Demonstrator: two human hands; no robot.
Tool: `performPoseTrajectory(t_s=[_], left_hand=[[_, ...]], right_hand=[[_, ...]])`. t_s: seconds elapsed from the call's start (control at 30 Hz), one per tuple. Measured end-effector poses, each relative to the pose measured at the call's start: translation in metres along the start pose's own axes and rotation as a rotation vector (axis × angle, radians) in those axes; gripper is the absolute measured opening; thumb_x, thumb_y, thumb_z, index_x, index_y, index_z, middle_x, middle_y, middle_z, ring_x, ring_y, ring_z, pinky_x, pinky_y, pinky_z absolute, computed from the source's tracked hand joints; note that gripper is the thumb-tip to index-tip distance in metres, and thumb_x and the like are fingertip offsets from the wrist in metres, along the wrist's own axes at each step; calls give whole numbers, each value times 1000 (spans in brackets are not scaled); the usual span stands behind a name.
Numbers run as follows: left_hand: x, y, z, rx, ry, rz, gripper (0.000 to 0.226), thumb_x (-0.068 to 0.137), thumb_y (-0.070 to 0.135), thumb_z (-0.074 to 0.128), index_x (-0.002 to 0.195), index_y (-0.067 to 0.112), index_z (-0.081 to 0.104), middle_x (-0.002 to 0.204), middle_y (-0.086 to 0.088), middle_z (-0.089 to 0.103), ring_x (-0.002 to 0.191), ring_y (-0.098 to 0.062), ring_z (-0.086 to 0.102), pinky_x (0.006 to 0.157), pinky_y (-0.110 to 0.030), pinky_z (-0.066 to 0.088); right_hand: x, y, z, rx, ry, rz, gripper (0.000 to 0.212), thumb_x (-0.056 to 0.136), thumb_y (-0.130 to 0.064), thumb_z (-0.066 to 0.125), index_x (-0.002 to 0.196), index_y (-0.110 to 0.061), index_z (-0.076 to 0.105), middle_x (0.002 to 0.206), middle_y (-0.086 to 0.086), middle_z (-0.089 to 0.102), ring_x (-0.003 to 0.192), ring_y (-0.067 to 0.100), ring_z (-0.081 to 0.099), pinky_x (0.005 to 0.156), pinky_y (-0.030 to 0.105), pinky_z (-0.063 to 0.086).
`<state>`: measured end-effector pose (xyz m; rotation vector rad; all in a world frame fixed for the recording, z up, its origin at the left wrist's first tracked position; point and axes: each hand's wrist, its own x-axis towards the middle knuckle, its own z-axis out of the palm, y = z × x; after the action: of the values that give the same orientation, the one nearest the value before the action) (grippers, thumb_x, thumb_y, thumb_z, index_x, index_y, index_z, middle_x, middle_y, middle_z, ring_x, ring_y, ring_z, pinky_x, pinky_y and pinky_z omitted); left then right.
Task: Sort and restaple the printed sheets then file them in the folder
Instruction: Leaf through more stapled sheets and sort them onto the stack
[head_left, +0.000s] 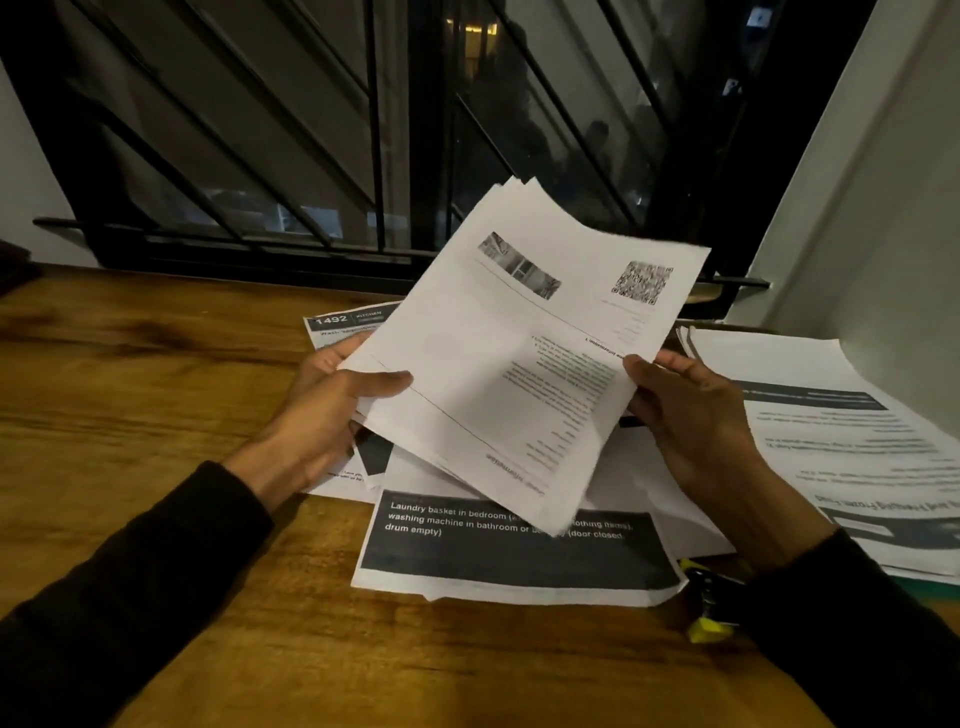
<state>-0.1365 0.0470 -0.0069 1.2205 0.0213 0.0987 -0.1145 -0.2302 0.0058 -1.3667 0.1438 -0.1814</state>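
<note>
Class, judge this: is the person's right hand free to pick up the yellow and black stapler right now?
Probably not: the right hand and left hand both grip the raised sheets, and the stapler lies partly under the right sleeve.

Single head-worn wide-angle view, looking forward and down from the person's own position.

Camera sits above and just behind the forearms, close to the hands; left hand (332, 410) enters from lower left, right hand (696, 421) from lower right, both about mid-frame. View faces across the wooden worktop (130, 374) toward a barred window (322, 130) filling the upper half, with a wall (883, 208) at the right edge. Held sheets (519, 338) are near the lens, roughly centred. Wide-angle bending shows at the edges. No second view, so nothing is shared.
</note>
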Motion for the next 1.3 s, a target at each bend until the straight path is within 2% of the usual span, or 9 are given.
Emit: performPoseTrajectory(t_s=[0.17,0.3,0.37,0.43,0.57,0.8,0.9,1.07,1.3], left_hand=[[4,28,-15,295,113,169,40,80,-7,68,110,18,71,101,1,76,92,-25,69,51,-30,55],[-1,38,-9,429,17,303,33,79,-7,70,95,21,72,91,11,76,84,-10,72,64,-24,57],[-4,41,-4,456,-45,375,27,78,-2,71,93,20,71,90,13,76,84,-7,72,64,-19,57],[-8,42,1,422,-73,431,23,75,8,72,97,15,71,97,7,77,89,-12,73,71,-22,59],[-4,37,-3,242,-2,408,28,77,17,70,105,13,69,105,0,76,96,-18,73,78,-27,60],[6,25,-12,75,-42,165,45,84,25,65,128,15,58,118,-5,72,104,-24,71,82,-30,60],[-3,21,2,32,-125,89,49,87,32,57,131,11,57,123,-7,69,112,-26,67,90,-36,58],[-10,14,14,-68,-111,5,28,98,24,53,117,11,67,112,-13,73,95,-27,73,77,-39,62],[0,-8,1,25,16,22,22,95,2,53,110,7,70,107,-14,74,84,-24,75,73,-33,62]], right_hand=[[-4,-23,8,-669,71,-456,73,79,-15,77,140,-18,35,140,3,48,120,15,51,93,40,50],[-10,-56,38,-1301,-137,-1068,96,72,-37,80,150,-25,26,162,6,7,148,27,7,115,61,6],[-12,-78,58,-1580,-286,-1098,91,74,-41,77,149,-33,26,162,2,-5,149,23,-8,111,66,-11],[-10,-95,74,-1716,-436,-1017,62,81,-37,72,138,-31,47,160,2,16,148,21,8,110,66,-11],[-3,-102,83,-1514,-515,-810,18,87,-36,67,100,-23,68,100,4,68,100,25,62,93,48,47],[-2,-129,46,-764,-32,-819,21,87,-31,68,75,-13,66,62,-3,62,46,0,53,45,19,41],[-15,-118,39,-430,-133,-520,10,92,-21,64,85,-15,68,69,-9,66,45,-6,58,42,12,42],[-15,-47,18,-463,-263,-162,24,93,-33,60,108,-15,67,97,2,72,84,16,69,69,31,56],[-12,12,4,-341,-145,-20,29,78,-12,75,106,-10,69,97,6,74,87,24,71,72,34,59]])
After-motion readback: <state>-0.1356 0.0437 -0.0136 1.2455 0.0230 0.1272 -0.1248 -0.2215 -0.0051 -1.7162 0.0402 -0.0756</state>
